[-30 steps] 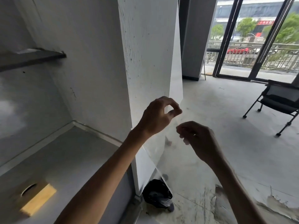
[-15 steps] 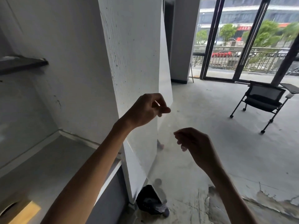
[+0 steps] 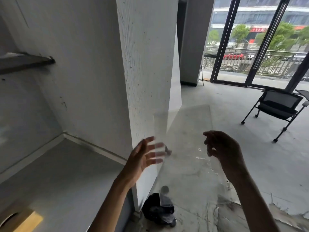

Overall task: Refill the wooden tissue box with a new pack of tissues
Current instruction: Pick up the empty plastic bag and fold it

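A clear plastic wrapper (image 3: 187, 131) hangs as a flat, see-through sheet between my hands, above the floor. My right hand (image 3: 224, 153) is curled with its fingertips pinched on the sheet's right edge. My left hand (image 3: 143, 158) is at the sheet's left edge, fingers spread and blurred, gripping nothing. The wooden tissue box (image 3: 21, 220) lies on the grey counter (image 3: 58, 173) at the bottom left corner, its oval slot partly cut off by the frame. No tissue pack is in view.
A black bin (image 3: 157, 210) lined with a bag stands on the floor below the wrapper, against the white pillar (image 3: 147, 64). A dark shelf (image 3: 25, 61) juts from the wall at upper left. A black folding chair (image 3: 277, 106) stands at the right by the glass doors.
My left hand has let go of its pinch, dropped lower and spread its fingers. The wrapper now hangs wide from my right hand. My view has swung slightly right.
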Tool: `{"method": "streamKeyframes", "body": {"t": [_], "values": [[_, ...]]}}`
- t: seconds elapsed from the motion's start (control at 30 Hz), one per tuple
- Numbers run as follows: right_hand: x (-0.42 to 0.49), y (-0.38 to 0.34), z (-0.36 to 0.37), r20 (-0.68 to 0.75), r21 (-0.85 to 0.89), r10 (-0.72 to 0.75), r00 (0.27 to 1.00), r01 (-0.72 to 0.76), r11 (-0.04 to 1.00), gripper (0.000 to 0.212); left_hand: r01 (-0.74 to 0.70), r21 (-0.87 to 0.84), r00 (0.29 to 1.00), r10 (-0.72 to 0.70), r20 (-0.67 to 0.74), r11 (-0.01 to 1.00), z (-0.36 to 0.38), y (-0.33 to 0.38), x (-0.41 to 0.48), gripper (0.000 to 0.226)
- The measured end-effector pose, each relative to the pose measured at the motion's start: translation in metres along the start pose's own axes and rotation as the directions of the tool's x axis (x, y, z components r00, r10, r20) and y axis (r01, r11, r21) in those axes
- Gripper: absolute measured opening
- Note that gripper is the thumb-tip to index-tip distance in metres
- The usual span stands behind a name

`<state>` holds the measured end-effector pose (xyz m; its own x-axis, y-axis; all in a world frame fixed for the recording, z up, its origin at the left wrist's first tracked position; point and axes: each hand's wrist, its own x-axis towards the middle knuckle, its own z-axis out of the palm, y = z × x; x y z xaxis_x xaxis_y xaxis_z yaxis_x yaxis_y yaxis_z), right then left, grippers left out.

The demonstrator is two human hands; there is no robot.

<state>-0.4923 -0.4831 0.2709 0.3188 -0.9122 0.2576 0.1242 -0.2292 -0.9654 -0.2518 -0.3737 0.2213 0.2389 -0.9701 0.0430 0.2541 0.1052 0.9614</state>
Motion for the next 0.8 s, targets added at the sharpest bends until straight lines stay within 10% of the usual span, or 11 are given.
{"method": "streamKeyframes", "body": {"t": [0.13, 0.3, 0.4, 0.6, 0.8], "values": [[0.011, 0.014, -0.005, 0.127, -0.029, 0.206, 0.970, -0.204, 0.979, 0.024, 0.032, 0.066, 0.999, -0.029, -0.038, 0.997, 0.000, 0.002, 0.018, 0.024], [0.015, 0.032, -0.005, 0.250, -0.133, 0.461, 0.851, -0.442, 0.887, 0.046, 0.073, 0.085, 0.997, -0.076, 0.033, 0.994, -0.028, 0.004, 0.049, 0.021], [0.024, 0.043, 0.002, 0.177, -0.068, 0.464, 0.868, -0.459, 0.886, 0.067, 0.132, 0.027, 0.968, -0.135, 0.213, 0.991, -0.049, 0.008, 0.068, 0.037], [0.034, 0.063, 0.015, -0.080, 0.102, 0.385, 0.919, -0.377, 0.921, 0.082, 0.048, 0.013, 0.994, -0.049, 0.101, 0.999, -0.057, 0.005, 0.096, 0.031], [0.032, 0.058, 0.008, -0.007, 0.080, 0.344, 0.939, -0.343, 0.936, 0.080, 0.088, -0.050, 0.940, -0.066, 0.334, 0.995, -0.037, 0.019, 0.118, 0.048]]}}
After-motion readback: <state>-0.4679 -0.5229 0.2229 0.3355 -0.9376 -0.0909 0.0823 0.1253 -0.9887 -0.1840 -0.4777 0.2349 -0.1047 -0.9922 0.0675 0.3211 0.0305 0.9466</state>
